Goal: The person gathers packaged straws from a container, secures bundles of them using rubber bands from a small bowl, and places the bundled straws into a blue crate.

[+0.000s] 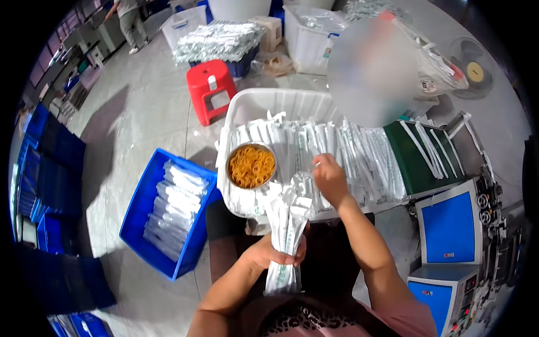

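My left hand (281,253) is wrapped round an upright bundle of slim white wrapped packets (288,222) with green print, in front of my body. Over the white bin my right hand (330,178) is closed, fingertips together; whatever it may pinch is too small to name. Beneath it, many more of the same packets (359,157) lie in rows inside the white plastic bin (238,101). A round metal bowl of yellow-orange rubber bands (252,167) rests on the packets, left of my right hand.
A blue crate (133,216) of clear-wrapped packets stands on the floor at left. Beyond are a red stool (211,84) and a silvery packet pile (222,40). At right, a green conveyor belt (418,160) meets the bin, beside blue-panelled machinery (452,222). A person (130,19) stands far back.
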Tool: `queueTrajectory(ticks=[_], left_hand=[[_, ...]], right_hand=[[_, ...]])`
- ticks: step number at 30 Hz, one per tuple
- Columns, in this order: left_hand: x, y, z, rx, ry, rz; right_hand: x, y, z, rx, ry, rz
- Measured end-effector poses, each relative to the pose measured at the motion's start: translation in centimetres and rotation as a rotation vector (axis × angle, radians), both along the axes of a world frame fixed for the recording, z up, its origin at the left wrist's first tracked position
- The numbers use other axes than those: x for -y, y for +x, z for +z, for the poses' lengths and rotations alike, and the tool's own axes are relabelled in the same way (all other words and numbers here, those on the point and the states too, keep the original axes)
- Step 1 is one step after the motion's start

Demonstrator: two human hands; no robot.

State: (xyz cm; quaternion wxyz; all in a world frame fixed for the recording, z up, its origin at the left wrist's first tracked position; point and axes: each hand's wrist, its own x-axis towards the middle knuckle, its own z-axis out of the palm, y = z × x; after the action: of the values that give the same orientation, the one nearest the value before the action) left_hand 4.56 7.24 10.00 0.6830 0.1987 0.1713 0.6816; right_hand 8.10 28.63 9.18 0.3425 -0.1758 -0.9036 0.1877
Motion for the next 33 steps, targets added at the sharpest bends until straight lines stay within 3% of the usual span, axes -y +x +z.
queueTrajectory(ticks=[1,2,3,4,5,7,9,11,12,15,17,19,21,22,24,27,28,30,32,33], left_hand=[[0.1,-0.4,0.0,0.033,0.047,-0.037],[0.5,-0.8,-0.6,0.088,0.065,-0.031],[1.1,-1.2,-1.0,0.121,0.040,-0.010],[1.4,-1.3,-2.5,0.158,0.020,0.005],[1.5,-1.4,-4.2,0.200,-0.001,0.025],[1.2,-1.1,-4.6,0.300,0.002,-0.020],[0.7,-0.4,-4.1,0.316,0.031,-0.048],[0.2,-0.3,-3.0,0.186,0.024,-0.035],[0.1,-0.2,-2.6,0.112,-0.031,-0.028],[-0.2,0.7,-1.6,-0.072,-0.235,0.023],[-1.0,1.7,-1.3,-0.209,-0.205,0.062],[-1.7,1.8,-1.8,-0.323,-0.114,0.063],[-2.0,1.9,-1.8,-0.163,-0.059,-0.167],[-2.1,2.1,-1.8,-0.136,-0.042,-0.157],[-2.5,2.2,-1.8,-0.164,-0.018,-0.185],[-1.9,2.6,-1.3,-0.129,-0.048,-0.203],[-1.9,2.5,-1.8,-0.130,-0.006,-0.160],[-1.1,2.4,-2.2,-0.149,-0.029,-0.060],[1.7,2.5,-2.5,-0.384,-0.185,0.136],[3.5,3.2,-2.7,-0.514,-0.220,0.277]], right_hand=[[0.1,0.7,0.0,0.002,-0.166,0.047],[1.5,2.7,-0.4,0.084,-0.569,0.046],[2.9,4.5,-0.8,0.018,-0.772,0.140],[4.9,6.0,0.3,-0.097,-1.352,0.287],[6.6,6.9,1.4,-0.267,-1.597,0.553],[8.6,7.4,2.6,-0.525,-2.078,0.712],[8.7,6.0,3.9,-0.528,-1.700,0.590],[7.6,4.3,4.0,-0.297,-0.907,0.483],[7.1,3.7,4.1,-0.260,-0.786,0.593],[5.9,3.7,6.5,0.003,-0.826,0.703],[5.1,4.1,8.3,0.181,-0.642,0.711],[6.1,4.2,10.5,0.249,-0.640,0.646],[6.2,4.1,11.2,0.296,-0.577,0.659],[6.0,3.8,11.4,0.296,-0.568,0.664],[5.3,3.5,11.7,0.547,-0.439,0.768],[4.3,2.4,11.3,0.712,-0.499,0.961],[4.7,2.5,10.9,0.647,-0.737,0.848],[6.7,2.1,8.7,0.158,-1.280,0.762],[9.4,2.2,5.3,-0.077,-1.741,0.684],[9.7,3.5,0.9,-0.104,-1.943,0.653]])
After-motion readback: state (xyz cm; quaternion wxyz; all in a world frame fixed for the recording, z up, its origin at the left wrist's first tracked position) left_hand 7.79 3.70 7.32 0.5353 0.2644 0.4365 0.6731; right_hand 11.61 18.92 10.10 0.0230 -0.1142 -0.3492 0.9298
